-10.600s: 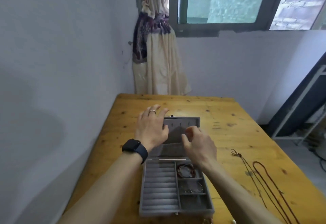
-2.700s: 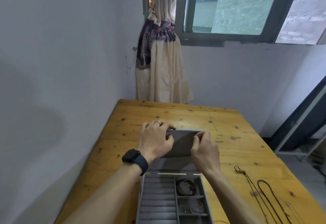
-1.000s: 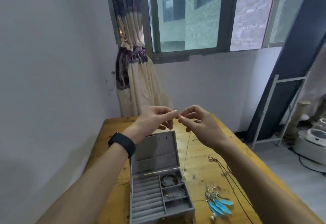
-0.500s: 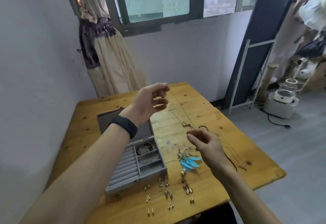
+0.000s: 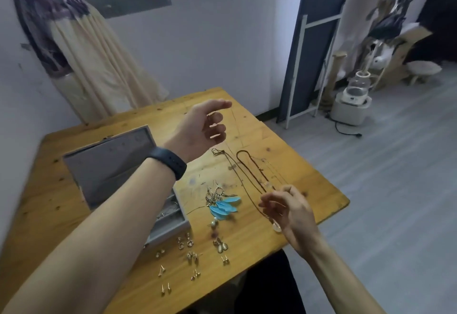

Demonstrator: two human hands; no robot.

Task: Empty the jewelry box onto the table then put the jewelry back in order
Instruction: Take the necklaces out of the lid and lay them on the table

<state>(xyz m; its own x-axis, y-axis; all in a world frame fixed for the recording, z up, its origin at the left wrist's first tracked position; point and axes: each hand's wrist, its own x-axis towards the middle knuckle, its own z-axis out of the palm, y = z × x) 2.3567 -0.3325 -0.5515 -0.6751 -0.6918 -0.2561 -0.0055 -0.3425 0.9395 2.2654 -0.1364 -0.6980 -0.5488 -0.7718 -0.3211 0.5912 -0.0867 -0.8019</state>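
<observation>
Head view, the only one.

Table (image 5: 57, 190): wooden, seen at an angle. Places below are read from its middle.

Jewelry box (image 5: 111, 165): grey, at 9 o'clock, lid open and leaning back toward 10. A few small pieces lie in its right-side compartments, partly hidden by the left forearm.

Feather earrings (image 5: 223, 206): blue pair at the middle, just beside the box.

Stud earrings (image 5: 193, 257): paired in loose rows at 6 o'clock, near the front edge.

Cord necklaces (image 5: 249, 172): brown, laid lengthwise from 1 to 4 o'clock, with a pale pendant (image 5: 276, 227) at the near end.

Fine chain (image 5: 268, 182): faint and blurred, above the cords at 3 o'clock. It seems to run between the two hands.

Left hand (image 5: 202, 125): raised over 12 o'clock, thumb out, fingers curled. Whether it pinches the chain's far end cannot be told. Dark wristband (image 5: 170, 163) on the wrist.

Right hand (image 5: 289, 210): low at 4 o'clock, fingertips drawn together, apparently pinching the chain's near end.

Step in hand, as judged: the emptying stage, laying the chain out with the necklaces.

Handling note: keep the chain lightly taut and lower it parallel to the cords on their 3 o'clock side, without crossing them. Set one end down first, then the other. Stay inside the table's edge, which is near.
</observation>
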